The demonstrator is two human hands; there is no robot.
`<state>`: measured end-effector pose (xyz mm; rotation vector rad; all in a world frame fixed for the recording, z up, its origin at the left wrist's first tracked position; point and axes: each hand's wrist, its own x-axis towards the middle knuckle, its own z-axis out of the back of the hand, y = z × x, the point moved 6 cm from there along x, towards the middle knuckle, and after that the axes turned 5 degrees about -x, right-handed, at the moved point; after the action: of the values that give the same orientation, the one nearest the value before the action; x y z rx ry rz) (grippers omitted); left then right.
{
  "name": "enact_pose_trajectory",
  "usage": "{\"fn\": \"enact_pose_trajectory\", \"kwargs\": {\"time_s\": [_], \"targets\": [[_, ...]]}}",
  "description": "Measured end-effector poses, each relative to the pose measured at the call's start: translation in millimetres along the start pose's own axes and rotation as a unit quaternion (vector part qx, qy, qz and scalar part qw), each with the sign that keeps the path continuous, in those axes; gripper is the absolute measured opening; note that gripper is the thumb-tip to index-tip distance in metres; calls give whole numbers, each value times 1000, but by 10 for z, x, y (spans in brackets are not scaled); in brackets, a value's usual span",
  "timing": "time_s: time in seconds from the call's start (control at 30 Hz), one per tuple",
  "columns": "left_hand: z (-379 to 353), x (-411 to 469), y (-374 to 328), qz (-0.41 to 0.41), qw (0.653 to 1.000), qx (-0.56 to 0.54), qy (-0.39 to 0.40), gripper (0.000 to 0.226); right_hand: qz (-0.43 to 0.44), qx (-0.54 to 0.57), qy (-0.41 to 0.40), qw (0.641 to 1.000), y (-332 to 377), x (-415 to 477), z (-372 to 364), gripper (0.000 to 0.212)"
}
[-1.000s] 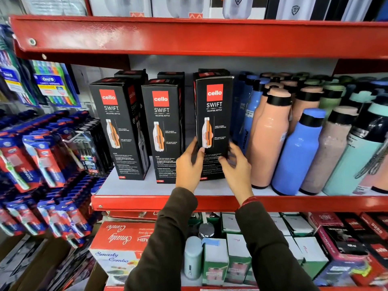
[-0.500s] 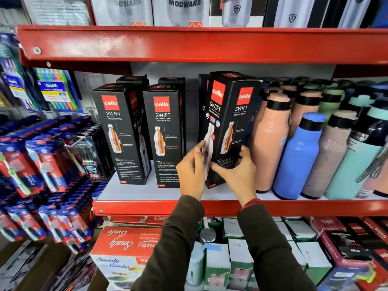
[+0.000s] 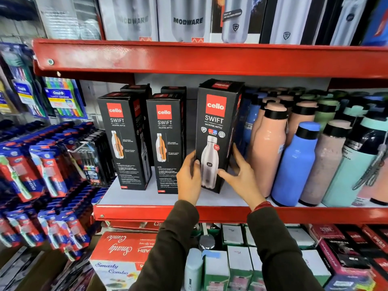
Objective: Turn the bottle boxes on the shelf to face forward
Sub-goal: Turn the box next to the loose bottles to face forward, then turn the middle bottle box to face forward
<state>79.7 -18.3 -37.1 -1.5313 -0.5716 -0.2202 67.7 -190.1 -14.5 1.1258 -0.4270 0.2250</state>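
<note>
Currently: box [image 3: 216, 135], stiff card, likely light, tips easily; left hand [image 3: 189, 177] & right hand [image 3: 241, 177] grip lower sides.

Three boxes [image 3: 218, 133] on shelf [image 3: 210, 214] (bottles [image 3: 294, 164] to their right)

Rear boxes [image 3: 173, 90] mostly hidden behind front ones; left toothbrush packs [image 3: 19, 175] blurred.

— Light?
— Bright, even, from above; glare streaks the upper red shelf lip [image 3: 189, 57].
— Sharpness?
— Centre crisp. The toothbrush packs [image 3: 31, 171] at left smear, and edges bow.
</note>
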Motion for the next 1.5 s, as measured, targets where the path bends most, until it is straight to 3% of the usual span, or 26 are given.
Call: {"fn": "enact_pose_trajectory", "kwargs": {"time_s": [0.23, 0.93, 1.13, 1.37, 1.5], "targets": [[-40, -50, 47, 8, 1000, -5, -1, 36, 0, -27, -9, 1000, -101, 7, -5, 66], [-153, -48, 172, 48, 997, 60, -1, 38, -63, -57, -29, 996, -330, 80, -119, 59], [-152, -54, 164, 52, 996, 70, 9, 41, -56, -51, -91, 993, -320, 53, -96, 47], [0, -159, -115, -58, 996, 68, -5, 43, 7, -35, -238, 971, -54, -72, 26, 30], [220, -191, -311, -158, 980, 110, -44, 39, 86, -14, -260, 962, 300, -191, -112, 25]]}}
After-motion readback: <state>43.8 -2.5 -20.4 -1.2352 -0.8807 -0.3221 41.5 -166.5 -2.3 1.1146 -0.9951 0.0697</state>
